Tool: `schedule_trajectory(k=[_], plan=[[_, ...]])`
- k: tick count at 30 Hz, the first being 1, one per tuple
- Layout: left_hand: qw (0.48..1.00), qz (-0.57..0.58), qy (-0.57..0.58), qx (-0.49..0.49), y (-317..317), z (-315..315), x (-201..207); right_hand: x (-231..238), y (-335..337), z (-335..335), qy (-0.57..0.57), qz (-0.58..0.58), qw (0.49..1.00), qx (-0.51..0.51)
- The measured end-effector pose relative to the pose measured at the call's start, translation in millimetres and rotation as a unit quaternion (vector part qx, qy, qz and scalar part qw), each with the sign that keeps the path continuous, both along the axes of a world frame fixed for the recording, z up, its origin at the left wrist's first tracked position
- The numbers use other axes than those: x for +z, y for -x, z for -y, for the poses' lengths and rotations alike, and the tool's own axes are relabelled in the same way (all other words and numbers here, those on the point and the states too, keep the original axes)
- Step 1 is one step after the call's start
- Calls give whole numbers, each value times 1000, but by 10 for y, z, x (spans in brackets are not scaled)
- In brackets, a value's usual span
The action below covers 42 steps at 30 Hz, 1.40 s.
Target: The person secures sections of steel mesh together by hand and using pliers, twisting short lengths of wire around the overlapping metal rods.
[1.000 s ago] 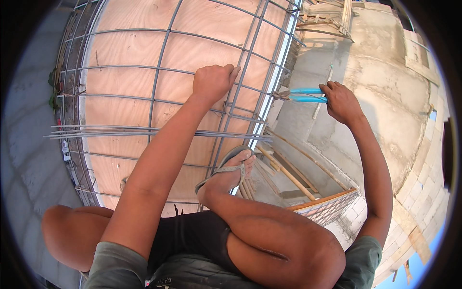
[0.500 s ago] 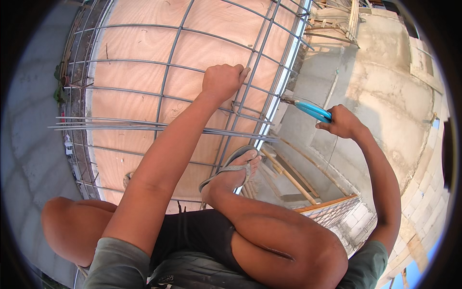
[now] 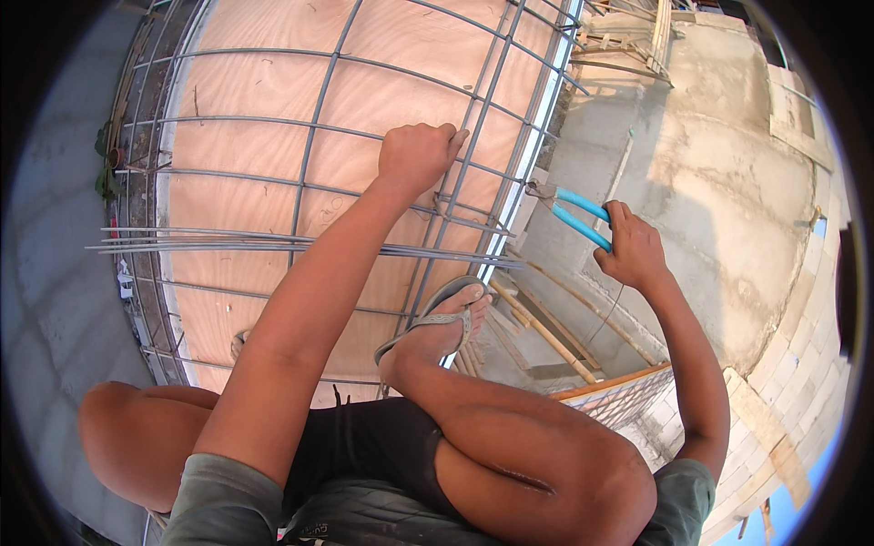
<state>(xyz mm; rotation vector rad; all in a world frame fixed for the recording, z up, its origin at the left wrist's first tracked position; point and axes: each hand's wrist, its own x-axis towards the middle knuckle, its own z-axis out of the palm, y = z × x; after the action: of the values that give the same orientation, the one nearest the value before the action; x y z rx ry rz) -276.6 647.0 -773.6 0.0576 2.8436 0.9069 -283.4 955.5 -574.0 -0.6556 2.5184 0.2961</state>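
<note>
My left hand (image 3: pixel 414 160) is closed in a fist around a grey steel rebar (image 3: pixel 273 121) of the grid above the plywood. My right hand (image 3: pixel 633 244) grips blue-handled pincers (image 3: pixel 583 218) to the right of the grid. Their handles are spread apart, and the dark jaws (image 3: pixel 537 189) are at the plywood's white edge. Whether anything is between the jaws cannot be made out. Left of the pincers, two long bars of the grid (image 3: pixel 462 164) run close together past my left fist.
Several loose rods (image 3: pixel 182 241) lie across the grid beneath my left forearm. My sandalled foot (image 3: pixel 446 314) rests by the plywood's right edge (image 3: pixel 521 182). Beyond that edge is a drop, with wooden poles (image 3: pixel 551 332) and a concrete surface (image 3: pixel 719 164) lower down.
My right hand has moved left and slightly down, and the pincers' handles have gone from nearly together to spread. My left hand stays on the rebar.
</note>
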Motion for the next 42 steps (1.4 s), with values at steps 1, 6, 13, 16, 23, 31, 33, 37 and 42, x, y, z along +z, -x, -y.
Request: schedule_trajectory(k=[1,6,13,16,23,31,33,37,42], plan=[[1000,-3,1,0,1,-12,0,-25,-3,-10,-37,-41,998,30],[1000,-25,-7,2,11,-22,-17,-195,160,-6,-109,-153,977,96],[1000,-7,-7,-1,4,5,-21,-107,143,168,-182,78,978,-64],[1000,-11,-8,-1,0,10,-10,-54,126,242,-90,295,895,-322],[959,-207,-180,74,-75,-37,157,-187,-127,-20,180,516,552,-629],[440,547,-660,267,-726,-1234,837,-428,-425,-235,270,536,522,-606],[388,495,-724,283,-598,-1538,887,-308,-471,-75,257,503,561,-605],[296,447,-746,395,-440,-1868,913,-49,-335,-19,168,402,731,-525],[301,451,-716,440,-341,-1999,914,185,-641,105,-41,82,961,-260]])
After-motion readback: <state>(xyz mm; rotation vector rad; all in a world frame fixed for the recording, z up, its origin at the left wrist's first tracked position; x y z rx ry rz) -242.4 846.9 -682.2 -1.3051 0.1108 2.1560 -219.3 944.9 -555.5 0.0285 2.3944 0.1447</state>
